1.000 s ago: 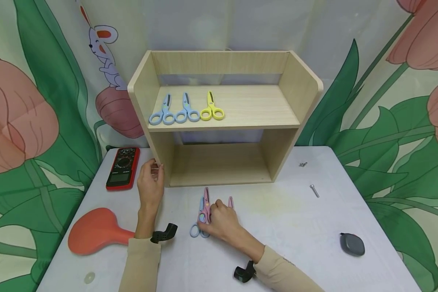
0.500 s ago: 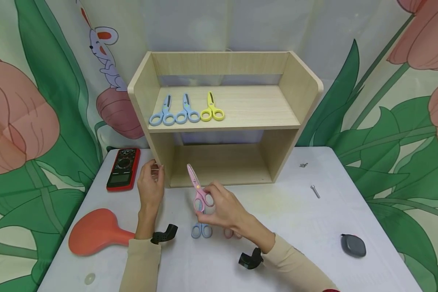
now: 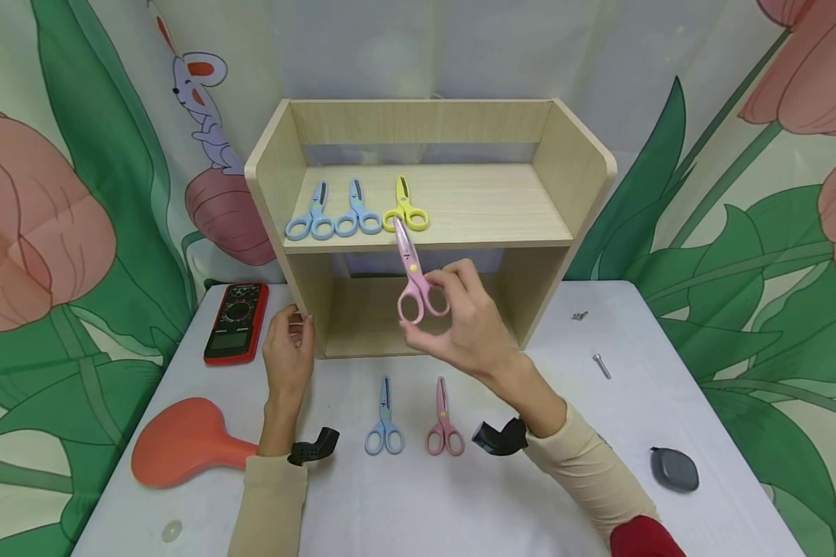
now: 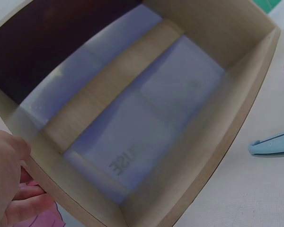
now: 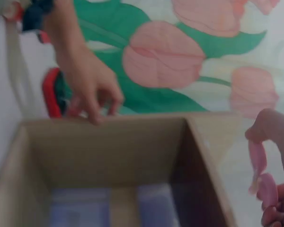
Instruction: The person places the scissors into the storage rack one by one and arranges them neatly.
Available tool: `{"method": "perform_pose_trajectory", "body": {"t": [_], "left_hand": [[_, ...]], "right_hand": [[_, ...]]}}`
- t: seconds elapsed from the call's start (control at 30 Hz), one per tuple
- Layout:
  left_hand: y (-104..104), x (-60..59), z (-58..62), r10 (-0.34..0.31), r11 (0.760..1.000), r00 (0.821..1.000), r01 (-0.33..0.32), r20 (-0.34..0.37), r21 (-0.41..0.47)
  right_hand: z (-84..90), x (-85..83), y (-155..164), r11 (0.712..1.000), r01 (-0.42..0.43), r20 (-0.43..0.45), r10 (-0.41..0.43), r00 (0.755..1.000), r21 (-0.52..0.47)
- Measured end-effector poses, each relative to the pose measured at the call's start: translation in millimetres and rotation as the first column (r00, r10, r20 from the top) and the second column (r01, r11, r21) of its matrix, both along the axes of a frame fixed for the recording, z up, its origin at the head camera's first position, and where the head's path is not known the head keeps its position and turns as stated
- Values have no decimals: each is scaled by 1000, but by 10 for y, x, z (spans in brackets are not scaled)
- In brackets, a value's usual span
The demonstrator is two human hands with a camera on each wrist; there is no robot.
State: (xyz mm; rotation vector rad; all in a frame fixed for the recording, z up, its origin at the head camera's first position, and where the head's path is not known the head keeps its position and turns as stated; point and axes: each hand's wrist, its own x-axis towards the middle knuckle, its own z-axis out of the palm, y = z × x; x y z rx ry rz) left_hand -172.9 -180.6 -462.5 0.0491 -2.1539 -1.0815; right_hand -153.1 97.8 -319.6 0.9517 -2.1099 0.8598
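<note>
Pink scissors carried up toward the shelf's upper board

The wooden shelf (image 3: pixel 432 224) stands at the bench's (image 3: pixel 543 480) far edge, the left hand (image 3: pixel 287 357) curled round its front left upright. The right hand (image 3: pixel 460 325) pinches the pink scissors (image 3: pixel 414 280) by the handles, in the air just below the upper board; next, I judge, comes laying them beside the yellow scissors (image 3: pixel 405 209).

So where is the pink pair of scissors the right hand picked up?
In the head view the pink scissors are held in the air by the right hand, in front of the wooden shelf unit, their tip just below the yellow scissors.
</note>
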Motion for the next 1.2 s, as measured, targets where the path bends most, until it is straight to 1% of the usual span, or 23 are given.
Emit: {"method": "perform_pose_trajectory", "body": {"t": [0.1, 0.2, 0.27, 0.33, 0.43, 0.53, 0.63, 0.8, 1.07, 1.2], "left_hand": [[-1, -1, 0, -1, 1000, 1000, 2, -3, 2], [1, -1, 2, -1, 1000, 1000, 1, -1, 2], [2, 2, 0, 3, 1000, 1000, -3, 4, -1], [2, 5, -1, 8, 1000, 1000, -8, 6, -5], [-3, 8, -3, 12, 1000, 1000, -12, 10, -6], [-7, 7, -5, 12, 1000, 1000, -12, 6, -9], [-6, 5, -9, 3, 1000, 1000, -3, -2, -5], [5, 9, -5, -7, 1000, 1000, 7, -6, 4], [1, 10, 11, -5, 1000, 1000, 5, 20, -2], [1, 6, 20, -8, 1000, 1000, 8, 25, -1]], "right_hand": [[180, -104, 68, 998, 66, 24, -66, 998, -11], [339, -263, 135, 988, 151, 70, -150, 986, -16], [437, -375, 177, 978, 207, 125, -205, 971, -7], [521, -486, 215, 967, 252, 192, -252, 949, 22], [623, -643, 245, 955, 287, 288, -297, 910, 80], [677, -790, 257, 948, 291, 352, -318, 880, 128], [691, -903, 266, 947, 279, 399, -320, 859, 158], [681, -993, 286, 947, 249, 466, -317, 826, 202], [717, -1024, 317, 947, 189, 494, -299, 816, 261], [735, -1023, 330, 945, 174, 505, -297, 810, 278]]}}
